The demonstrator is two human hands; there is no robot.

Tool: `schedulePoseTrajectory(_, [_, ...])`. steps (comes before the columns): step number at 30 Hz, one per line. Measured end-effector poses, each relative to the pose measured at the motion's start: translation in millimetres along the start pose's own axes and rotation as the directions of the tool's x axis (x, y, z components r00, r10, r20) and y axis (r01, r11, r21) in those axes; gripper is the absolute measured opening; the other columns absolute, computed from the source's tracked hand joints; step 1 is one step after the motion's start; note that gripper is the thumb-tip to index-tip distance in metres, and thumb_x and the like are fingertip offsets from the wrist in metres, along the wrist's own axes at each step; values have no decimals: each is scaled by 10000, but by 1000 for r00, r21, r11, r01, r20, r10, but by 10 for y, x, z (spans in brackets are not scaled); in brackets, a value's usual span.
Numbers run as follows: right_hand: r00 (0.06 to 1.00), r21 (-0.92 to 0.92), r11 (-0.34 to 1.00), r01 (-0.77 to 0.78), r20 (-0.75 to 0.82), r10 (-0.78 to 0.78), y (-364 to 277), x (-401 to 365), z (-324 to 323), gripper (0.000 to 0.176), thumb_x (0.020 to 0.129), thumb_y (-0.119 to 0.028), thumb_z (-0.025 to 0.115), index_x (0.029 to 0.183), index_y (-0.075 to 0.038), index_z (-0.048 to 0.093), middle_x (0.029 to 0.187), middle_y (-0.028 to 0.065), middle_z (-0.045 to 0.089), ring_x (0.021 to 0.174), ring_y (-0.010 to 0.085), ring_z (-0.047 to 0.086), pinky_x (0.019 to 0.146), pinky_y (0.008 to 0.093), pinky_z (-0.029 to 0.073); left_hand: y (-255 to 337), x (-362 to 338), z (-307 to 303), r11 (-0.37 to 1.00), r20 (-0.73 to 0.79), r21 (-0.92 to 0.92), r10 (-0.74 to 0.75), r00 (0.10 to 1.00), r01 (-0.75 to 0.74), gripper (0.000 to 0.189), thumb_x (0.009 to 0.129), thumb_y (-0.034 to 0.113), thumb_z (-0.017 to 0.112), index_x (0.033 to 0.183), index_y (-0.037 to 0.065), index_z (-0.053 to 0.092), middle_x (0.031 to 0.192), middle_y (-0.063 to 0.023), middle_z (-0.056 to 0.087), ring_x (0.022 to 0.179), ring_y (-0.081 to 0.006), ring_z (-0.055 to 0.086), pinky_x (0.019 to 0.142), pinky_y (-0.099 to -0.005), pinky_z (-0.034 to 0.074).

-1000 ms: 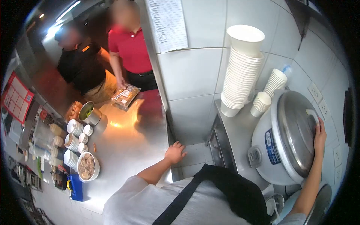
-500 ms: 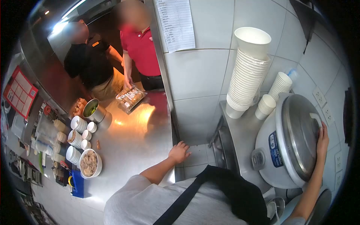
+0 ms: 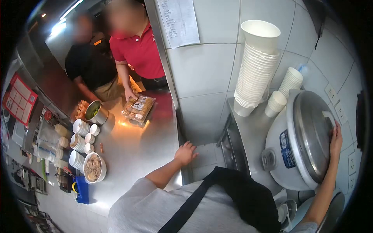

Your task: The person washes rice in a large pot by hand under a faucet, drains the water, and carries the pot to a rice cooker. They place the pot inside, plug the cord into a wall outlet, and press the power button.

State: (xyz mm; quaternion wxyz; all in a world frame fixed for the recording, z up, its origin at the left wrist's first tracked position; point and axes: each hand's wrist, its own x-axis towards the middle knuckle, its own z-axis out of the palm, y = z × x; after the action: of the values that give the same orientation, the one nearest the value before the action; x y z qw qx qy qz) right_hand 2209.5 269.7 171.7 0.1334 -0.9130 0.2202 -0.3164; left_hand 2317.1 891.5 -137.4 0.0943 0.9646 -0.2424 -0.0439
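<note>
My left hand (image 3: 185, 153) hangs over the gap beside the steel table's edge, its fingers apart and holding nothing. At the far right, my right hand (image 3: 335, 143) rests against the side of a metal lid (image 3: 312, 136), its fingers stretched out close to the lid's pale handle (image 3: 329, 116). That lid sits on a large white rice cooker (image 3: 278, 147) with a blue label. Whether the right fingertips touch the handle cannot be made out.
A tall stack of paper cups (image 3: 254, 77) and smaller cup stacks (image 3: 276, 103) stand behind the cooker. On the steel table (image 3: 136, 155) are a bowl of meat (image 3: 94, 167), small white bowls and a metal pot (image 3: 99, 114). Two people stand beyond; one holds a clear food pack (image 3: 138, 110).
The person in red has leaned forward, and the clear pack has moved nearer and turned. The other person's arm has lowered. My two hands have stayed nearly where they were.
</note>
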Motion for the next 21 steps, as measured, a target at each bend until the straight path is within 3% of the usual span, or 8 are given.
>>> schedulePoseTrajectory(6, [993, 6, 993, 118, 2, -118, 193, 81, 61, 362, 953, -305, 385, 1278, -173, 477, 863, 60, 576, 824, 138, 528, 794, 265, 412, -33, 6, 82, 1000, -3, 18, 0, 1000, 0, 423, 872, 409, 459, 1117, 73, 533, 1148, -130, 527, 1203, -310, 388, 905, -426, 393])
schedulePoseTrajectory(10, [994, -2, 994, 110, -25, -110, 275, 109, 76, 369, 955, -316, 377, 1288, -190, 474, 872, 63, 579, 834, 155, 534, 803, 280, 412, -33, -11, 9, 999, 75, -34, -18, 997, 20, 325, 834, 261, 510, 1114, 99, 544, 1069, -99, 574, 1067, -278, 491, 870, -403, 413])
schedulePoseTrajectory(11, [993, -9, 993, 117, -26, -118, 290, 113, 79, 370, 955, -316, 375, 1288, -189, 473, 877, 65, 580, 842, 158, 537, 807, 285, 412, -48, -16, 46, 999, 8, -41, -3, 1000, 3, 312, 790, 162, 524, 1096, 108, 556, 1029, -89, 590, 1019, -265, 518, 851, -380, 425])
schedulePoseTrajectory(14, [990, -4, 991, 136, -26, -136, 293, 117, 73, 372, 956, -316, 370, 1290, -186, 469, 891, 70, 584, 862, 165, 543, 815, 296, 413, -84, -15, 88, 998, -59, -54, 29, 998, -33, 302, 766, 109, 519, 1064, 103, 566, 993, -85, 600, 991, -263, 531, 826, -369, 435])
schedulePoseTrajectory(21, [989, 43, 988, 148, 6, -149, 328, 146, 76, 382, 957, -312, 366, 1295, -161, 458, 1025, 86, 582, 927, 176, 552, 868, 305, 409, -81, -41, 25, 990, -126, -120, 64, 990, -79, 264, 748, 69, 524, 1002, 108, 581, 896, -96, 612, 903, -279, 543, 778, -387, 448])
